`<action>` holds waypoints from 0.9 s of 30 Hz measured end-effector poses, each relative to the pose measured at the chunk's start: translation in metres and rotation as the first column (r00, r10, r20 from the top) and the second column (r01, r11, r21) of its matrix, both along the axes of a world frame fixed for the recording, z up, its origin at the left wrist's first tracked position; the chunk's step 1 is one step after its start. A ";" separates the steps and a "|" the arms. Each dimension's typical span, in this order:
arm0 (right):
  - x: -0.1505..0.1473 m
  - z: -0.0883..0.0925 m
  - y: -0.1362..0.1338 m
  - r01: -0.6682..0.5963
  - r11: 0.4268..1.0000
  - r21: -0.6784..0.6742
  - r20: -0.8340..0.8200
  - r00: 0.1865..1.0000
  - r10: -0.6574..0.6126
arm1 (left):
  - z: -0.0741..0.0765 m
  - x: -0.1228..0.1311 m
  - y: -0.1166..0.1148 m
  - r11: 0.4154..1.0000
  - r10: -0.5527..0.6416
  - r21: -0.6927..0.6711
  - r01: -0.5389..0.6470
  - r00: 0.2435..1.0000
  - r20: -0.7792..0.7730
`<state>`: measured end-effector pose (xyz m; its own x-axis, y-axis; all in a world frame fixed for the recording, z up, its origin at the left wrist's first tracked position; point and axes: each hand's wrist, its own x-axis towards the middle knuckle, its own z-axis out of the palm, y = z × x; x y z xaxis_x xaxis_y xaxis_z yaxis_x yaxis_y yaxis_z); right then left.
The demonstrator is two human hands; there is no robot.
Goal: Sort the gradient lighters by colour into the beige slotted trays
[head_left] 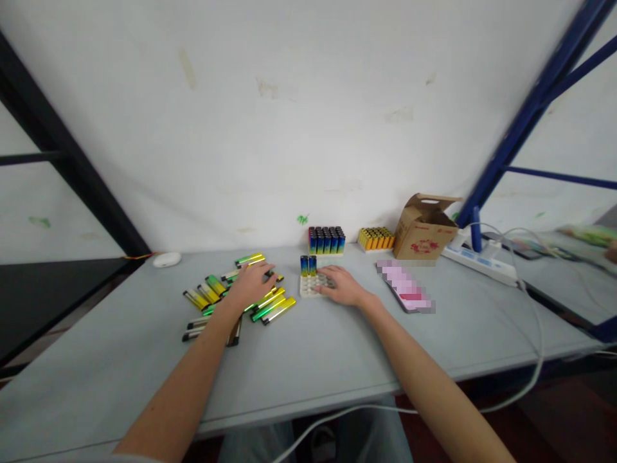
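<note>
Over a loose pile of green, yellow and silver lighters point(274, 310) is my left hand point(251, 283), its fingers bent down. A dark-ended lighter point(268, 275) shows at its fingertips, mostly covered by the hand. My right hand point(341, 286) grips a small white tray point(307, 289) with rows of holes, thumb on the near side and fingers reaching across. Two blue-and-yellow lighters point(308, 265) stand upright in the tray's far left corner. Part of the tray is hidden under my right fingers.
Against the wall stand a full tray of blue lighters point(327, 240) and one of yellow lighters point(376, 238). An open cardboard box point(425, 230), a blurred phone point(405, 287) and a power strip point(482, 262) with white cables lie to the right. A white case point(166, 259) sits far left.
</note>
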<state>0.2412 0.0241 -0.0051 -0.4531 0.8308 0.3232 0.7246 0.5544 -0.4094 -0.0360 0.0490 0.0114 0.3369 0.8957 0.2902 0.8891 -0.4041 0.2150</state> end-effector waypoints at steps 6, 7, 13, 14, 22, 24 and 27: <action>-0.001 0.000 -0.001 0.018 1.000 0.004 0.003 1.000 -0.018 | -0.009 -0.001 0.008 0.995 -0.094 0.024 0.093 0.992 0.084; -0.002 0.000 -0.001 0.019 1.000 0.002 0.005 1.000 -0.019 | -0.009 -0.001 0.008 0.995 -0.096 0.019 0.095 0.993 0.072; -0.002 0.000 -0.001 0.028 1.000 -0.002 0.005 1.000 -0.028 | -0.003 0.002 0.005 1.000 -0.015 0.009 0.016 0.999 -0.034; -0.002 0.000 -0.001 0.028 1.000 0.000 0.001 1.000 -0.028 | -0.003 0.002 0.004 1.000 -0.009 0.008 0.009 0.999 -0.044; -0.003 0.001 -0.003 0.025 1.000 0.010 -0.005 1.000 -0.025 | -0.007 0.003 0.006 0.999 0.052 -0.017 -0.051 0.997 0.065; -0.004 0.001 -0.004 0.023 1.000 0.009 -0.002 1.000 -0.023 | -0.007 0.004 0.007 0.998 0.055 -0.034 -0.052 0.993 0.101; -0.004 0.002 -0.005 0.015 1.000 -0.004 0.002 1.000 -0.015 | -0.005 0.004 0.006 0.997 0.066 -0.046 -0.062 0.993 0.097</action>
<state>0.2370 0.0189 -0.0030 -0.4409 0.8391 0.3187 0.7339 0.5414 -0.4102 -0.0316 0.0545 0.0061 0.2501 0.9268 0.2801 0.8867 -0.3355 0.3181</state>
